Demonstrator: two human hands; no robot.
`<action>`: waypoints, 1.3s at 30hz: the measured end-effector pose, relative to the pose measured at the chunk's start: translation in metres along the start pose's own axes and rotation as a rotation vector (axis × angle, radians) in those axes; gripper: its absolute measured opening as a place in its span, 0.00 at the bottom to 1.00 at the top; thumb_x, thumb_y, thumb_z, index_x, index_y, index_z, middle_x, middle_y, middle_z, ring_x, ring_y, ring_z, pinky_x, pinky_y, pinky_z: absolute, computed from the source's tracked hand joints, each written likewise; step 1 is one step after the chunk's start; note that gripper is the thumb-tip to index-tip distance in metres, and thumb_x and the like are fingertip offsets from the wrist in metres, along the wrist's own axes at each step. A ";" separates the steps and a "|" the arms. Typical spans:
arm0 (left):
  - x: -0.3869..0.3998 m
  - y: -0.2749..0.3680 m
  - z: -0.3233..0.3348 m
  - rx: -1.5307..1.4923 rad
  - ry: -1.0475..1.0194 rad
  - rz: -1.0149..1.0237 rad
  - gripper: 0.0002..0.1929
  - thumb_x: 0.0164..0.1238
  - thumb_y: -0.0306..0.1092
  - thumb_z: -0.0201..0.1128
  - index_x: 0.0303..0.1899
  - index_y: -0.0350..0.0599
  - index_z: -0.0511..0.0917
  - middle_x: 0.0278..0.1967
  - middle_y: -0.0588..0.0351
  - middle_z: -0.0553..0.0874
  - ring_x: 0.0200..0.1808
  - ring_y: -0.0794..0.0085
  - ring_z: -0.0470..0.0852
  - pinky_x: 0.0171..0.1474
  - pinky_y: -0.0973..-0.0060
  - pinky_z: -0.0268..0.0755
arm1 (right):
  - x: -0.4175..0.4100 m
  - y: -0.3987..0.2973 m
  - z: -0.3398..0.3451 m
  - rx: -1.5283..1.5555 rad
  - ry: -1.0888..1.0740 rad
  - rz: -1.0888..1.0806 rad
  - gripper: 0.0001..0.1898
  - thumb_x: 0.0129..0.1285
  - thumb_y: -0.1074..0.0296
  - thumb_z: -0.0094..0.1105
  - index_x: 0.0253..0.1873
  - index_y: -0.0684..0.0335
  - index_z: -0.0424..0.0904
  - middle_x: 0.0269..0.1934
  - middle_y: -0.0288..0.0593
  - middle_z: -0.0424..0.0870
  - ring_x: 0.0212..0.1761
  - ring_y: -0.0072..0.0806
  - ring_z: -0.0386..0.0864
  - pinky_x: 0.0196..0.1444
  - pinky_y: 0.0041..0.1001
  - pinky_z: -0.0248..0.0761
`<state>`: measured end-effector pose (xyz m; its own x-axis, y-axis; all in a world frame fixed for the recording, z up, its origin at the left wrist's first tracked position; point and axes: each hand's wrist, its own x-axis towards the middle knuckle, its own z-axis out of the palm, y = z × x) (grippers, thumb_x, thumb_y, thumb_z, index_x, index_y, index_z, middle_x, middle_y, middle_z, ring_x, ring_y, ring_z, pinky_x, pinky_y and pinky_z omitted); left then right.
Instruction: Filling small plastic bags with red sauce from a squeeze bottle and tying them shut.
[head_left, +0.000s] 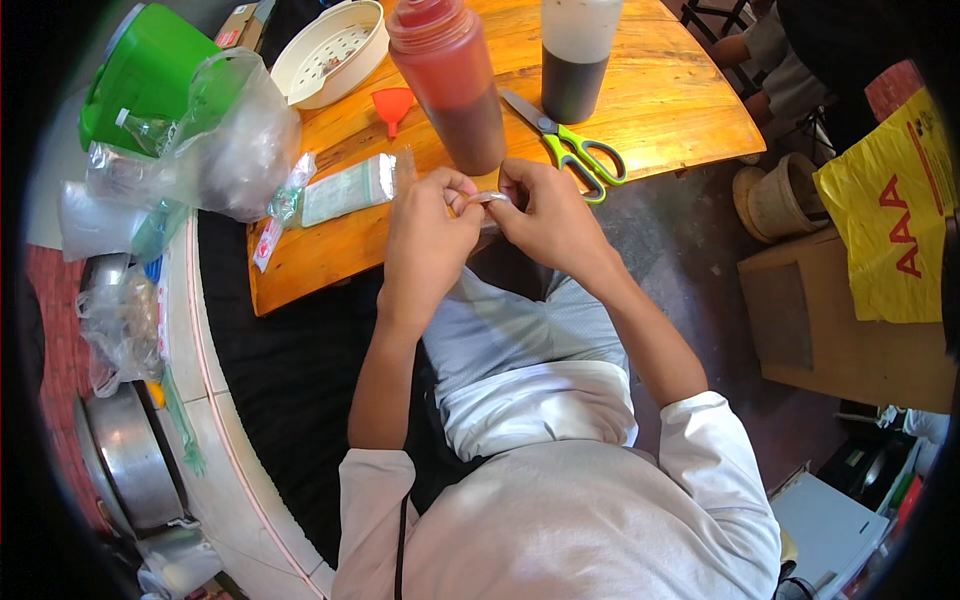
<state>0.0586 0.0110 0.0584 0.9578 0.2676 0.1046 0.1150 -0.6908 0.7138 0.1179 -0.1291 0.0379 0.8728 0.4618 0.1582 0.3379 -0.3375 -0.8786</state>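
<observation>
Between my two hands stretches a small piece of clear, shiny plastic (490, 197), perhaps the twisted neck of a little bag. My left hand (433, 236) pinches one end, and my right hand (553, 214) grips the other. Both are at the near edge of the wooden table (660, 97). Just beyond them stands a squeeze bottle (457, 82) with dark reddish liquid inside. Scissors (574, 150) with green and grey handles lie beside my right hand. To the left of my left hand rests a packet of clear plastic bags (349, 191).
A red funnel (393, 107), a cream perforated basket (330, 56) and a second bottle (574, 75) of dark liquid stand farther back. At left are a large plastic bag (240, 142) and a green container (150, 67). A cardboard box (847, 322) and another person's leg (795, 67) are at right.
</observation>
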 end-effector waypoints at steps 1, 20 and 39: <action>0.000 -0.001 0.002 0.033 0.043 0.001 0.09 0.57 0.28 0.65 0.37 0.32 0.82 0.26 0.54 0.82 0.27 0.78 0.79 0.34 0.78 0.73 | 0.000 0.001 0.001 0.020 -0.011 0.019 0.10 0.54 0.70 0.65 0.29 0.71 0.74 0.20 0.53 0.77 0.21 0.40 0.78 0.27 0.33 0.70; 0.001 -0.014 -0.004 -0.935 -0.379 -0.409 0.07 0.70 0.35 0.62 0.38 0.42 0.79 0.21 0.73 0.67 0.17 0.92 0.56 0.19 0.86 0.43 | 0.001 0.024 -0.001 0.192 0.003 0.077 0.09 0.56 0.70 0.67 0.34 0.71 0.81 0.23 0.45 0.83 0.25 0.23 0.80 0.30 0.24 0.72; 0.002 -0.008 0.020 -0.260 0.059 -0.068 0.09 0.63 0.28 0.63 0.39 0.30 0.81 0.33 0.50 0.86 0.34 0.72 0.85 0.38 0.75 0.75 | 0.004 0.024 -0.003 0.624 -0.256 0.326 0.12 0.65 0.62 0.62 0.34 0.66 0.78 0.28 0.35 0.82 0.27 0.15 0.75 0.28 0.18 0.68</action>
<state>0.0650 0.0031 0.0391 0.9324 0.3513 0.0846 0.1002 -0.4764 0.8735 0.1302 -0.1379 0.0181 0.7597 0.6198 -0.1967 -0.2529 0.0029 -0.9675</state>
